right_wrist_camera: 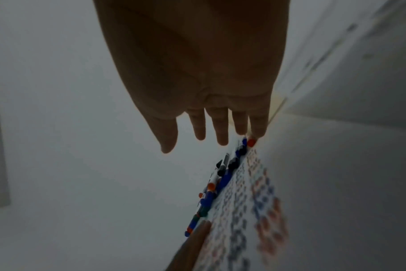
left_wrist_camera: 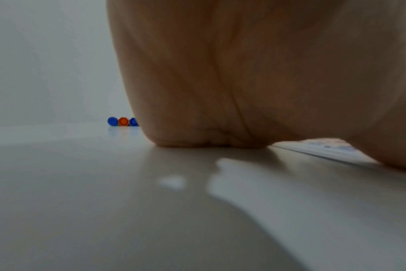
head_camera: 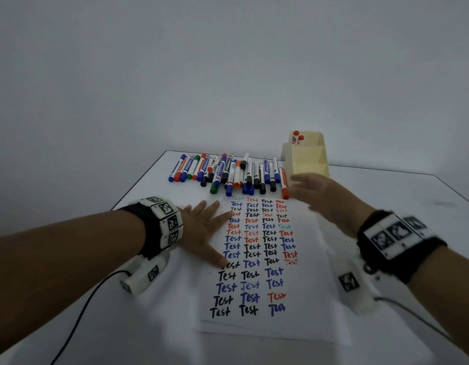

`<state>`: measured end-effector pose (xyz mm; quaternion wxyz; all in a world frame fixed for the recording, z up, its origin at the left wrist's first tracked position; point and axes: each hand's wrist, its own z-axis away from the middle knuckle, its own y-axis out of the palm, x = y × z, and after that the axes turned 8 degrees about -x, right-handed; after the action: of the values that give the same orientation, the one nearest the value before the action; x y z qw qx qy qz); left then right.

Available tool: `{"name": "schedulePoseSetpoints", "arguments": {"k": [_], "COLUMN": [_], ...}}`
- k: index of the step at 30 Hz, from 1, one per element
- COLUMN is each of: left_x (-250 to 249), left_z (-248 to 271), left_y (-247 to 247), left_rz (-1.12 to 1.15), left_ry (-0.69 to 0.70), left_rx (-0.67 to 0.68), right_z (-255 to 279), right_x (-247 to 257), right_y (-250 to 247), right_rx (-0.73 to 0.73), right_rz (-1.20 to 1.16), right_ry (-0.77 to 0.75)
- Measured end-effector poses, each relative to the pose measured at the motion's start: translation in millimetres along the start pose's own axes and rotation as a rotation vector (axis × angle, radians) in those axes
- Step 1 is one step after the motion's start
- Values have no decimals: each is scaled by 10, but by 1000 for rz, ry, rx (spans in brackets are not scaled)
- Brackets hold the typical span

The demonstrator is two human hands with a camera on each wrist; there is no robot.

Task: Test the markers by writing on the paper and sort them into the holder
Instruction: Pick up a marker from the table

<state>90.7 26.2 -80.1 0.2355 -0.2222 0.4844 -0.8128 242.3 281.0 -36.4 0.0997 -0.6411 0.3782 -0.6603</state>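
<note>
Just beyond the spread, empty fingers of the right hand (head_camera: 319, 196) lies a red marker (head_camera: 284, 184), apparently next for testing; left hand (head_camera: 201, 230) flat, pinning the paper (head_camera: 301, 306); holder (head_camera: 305, 156) behind.

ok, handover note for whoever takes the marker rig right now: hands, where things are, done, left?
Left hand: open, flat on the left edge of the paper, holding it down.
Right hand: open, empty, fingers straight, in the air by the right end of the marker row.
Paper is filled with columns of "Test" in black, blue, red and a little green.
Holder sits behind the row's right end; two red-capped markers stand in its rear left compartment.
Done: much test writing, two markers sorted.
Left: the rest of the row, probably starting with the red marker nearest the right hand.
</note>
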Motion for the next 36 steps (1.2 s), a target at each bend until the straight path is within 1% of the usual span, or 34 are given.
{"name": "schedulePoseSetpoints", "arguments": {"k": [1,2,4,6,8,9,11,12,14,16,18,19,22,25,29,33,36], "left_x": [-7,-14,-32,-32,-19,2,114,209,443,682,905,1001,1204,1276,1354,1421,1449], "left_z": [3,4,15,8,8,21,32,29,11,-51,-135,-172,-277,-380,-496,-549,-542], "left_y": [-4,-12,-33,-69,-156,-223,-353,-403,-448,-456,-464,-464,-431,-391,-378,-357,-367], "left_rz": [4,14,38,72,140,179,239,260,286,253,190,167,135,143,141,161,139], "left_ry": [-9,-15,-18,-17,-11,8,47,44,-18,-94,-168,-214,-333,-380,-410,-398,-407], "left_rx": [-3,-3,5,1,-32,-57,-124,-166,-300,-445,-522,-536,-505,-480,-496,-506,-513], "right_z": [129,218,314,341,365,375,392,399,398,370,356,359,380,390,352,324,322], "right_x": [-17,-56,-173,-283,-320,-321,-309,-298,-299,-365,-436,-456,-496,-542,-596,-663,-670], "right_y": [61,114,194,229,214,202,180,179,178,177,186,198,239,255,266,264,265], "right_rx": [18,20,-5,-29,-23,-6,52,94,173,201,199,195,175,136,115,112,102], "right_rz": [-106,-152,-130,-119,-103,-64,65,145,268,311,323,329,310,260,232,186,164], "right_ry": [45,65,66,119,191,191,144,116,75,34,2,-9,-30,-29,-43,-83,-79]}}
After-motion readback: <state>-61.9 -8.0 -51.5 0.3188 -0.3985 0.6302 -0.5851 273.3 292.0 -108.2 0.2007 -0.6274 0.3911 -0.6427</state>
